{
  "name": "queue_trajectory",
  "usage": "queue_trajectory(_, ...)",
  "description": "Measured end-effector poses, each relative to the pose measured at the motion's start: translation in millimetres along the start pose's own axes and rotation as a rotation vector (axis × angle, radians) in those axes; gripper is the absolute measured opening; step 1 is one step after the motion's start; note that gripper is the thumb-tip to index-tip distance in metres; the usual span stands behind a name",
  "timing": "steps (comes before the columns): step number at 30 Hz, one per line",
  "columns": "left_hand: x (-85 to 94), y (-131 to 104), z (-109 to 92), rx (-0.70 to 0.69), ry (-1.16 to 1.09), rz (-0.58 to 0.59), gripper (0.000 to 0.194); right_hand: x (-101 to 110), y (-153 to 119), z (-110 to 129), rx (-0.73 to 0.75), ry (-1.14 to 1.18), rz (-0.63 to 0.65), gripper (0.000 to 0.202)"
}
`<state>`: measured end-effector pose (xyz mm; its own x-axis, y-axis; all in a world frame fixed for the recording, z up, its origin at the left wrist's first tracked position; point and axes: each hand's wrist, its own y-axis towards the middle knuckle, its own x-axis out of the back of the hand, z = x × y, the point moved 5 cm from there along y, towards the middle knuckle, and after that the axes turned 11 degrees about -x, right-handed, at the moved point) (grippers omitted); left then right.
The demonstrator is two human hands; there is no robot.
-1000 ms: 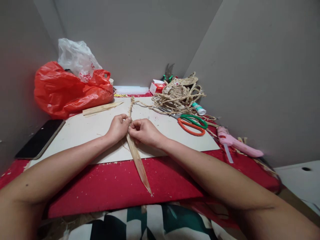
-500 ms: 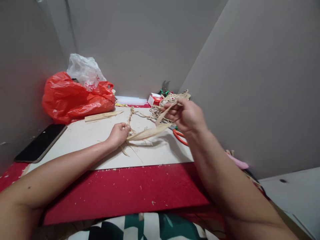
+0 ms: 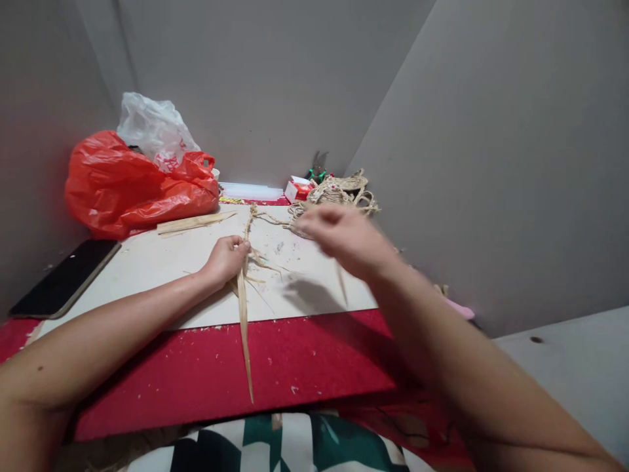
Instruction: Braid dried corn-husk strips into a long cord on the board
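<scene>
My left hand [image 3: 226, 262] pinches a twisted straw-coloured cord [image 3: 249, 226] of dry plant fibre, pressing it near the white board. From under those fingers a long flat husk strip [image 3: 244, 328] hangs toward me past the board's front edge. Thin frayed fibres [image 3: 263, 264] stick out to the right of the cord. My right hand [image 3: 339, 236], smeared by motion, is raised over the board's right side with fingers drawn together. Below it dangles the tip of another dry husk strip [image 3: 342, 285]; the hand hides the rest.
Behind my right hand lies a bundle of coiled cord [image 3: 344, 190], near a red-and-white box [image 3: 298, 190] and green-handled pruners [image 3: 318, 169]. At left are a red plastic bag [image 3: 132, 190], a phone [image 3: 66, 278] and flat husk pieces [image 3: 194, 223]. Grey walls [image 3: 275, 85] enclose the table.
The wide strip from my left hand has swung from pointing right to hanging toward me. My right hand has moved slightly left and down, now covering the orange-handled tool.
</scene>
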<state>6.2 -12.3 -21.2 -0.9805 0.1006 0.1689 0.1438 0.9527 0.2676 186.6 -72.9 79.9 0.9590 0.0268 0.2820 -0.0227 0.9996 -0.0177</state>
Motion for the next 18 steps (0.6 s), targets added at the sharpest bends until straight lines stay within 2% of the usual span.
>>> queue_trajectory(2,-0.5,0.6,-0.1,-0.006,-0.027,0.014,0.018,-55.9,1.2,-23.7,0.015,-0.296,0.181,0.026)
queue_trajectory(3,-0.7,0.8,-0.2,-0.007,-0.039,0.020,0.018,-77.6,2.4,-35.5,-0.001,-0.392,0.245,0.028)
queue_trajectory(5,-0.8,1.2,-0.6,-0.002,-0.055,0.026,0.018,-102.4,6.7,-52.3,-0.026,-0.465,0.285,0.028)
queue_trajectory(7,-0.2,1.5,-1.7,0.010,-0.063,0.016,0.018,-108.7,11.3,-61.4,-0.066,-0.432,0.325,0.023)
queue_trajectory(11,-0.5,1.8,-3.9,0.050,-0.101,-0.001,0.019,-95.1,15.1,-63.3,-0.149,-0.153,0.451,0.024)
queue_trajectory(14,-3.5,1.2,-4.1,0.065,-0.122,0.018,0.020,-86.1,15.0,-65.9,-0.212,0.005,0.461,0.031)
queue_trajectory(18,-3.9,0.8,-3.5,0.024,-0.076,-0.010,0.016,-92.8,12.6,-74.4,-0.229,0.063,0.493,0.034)
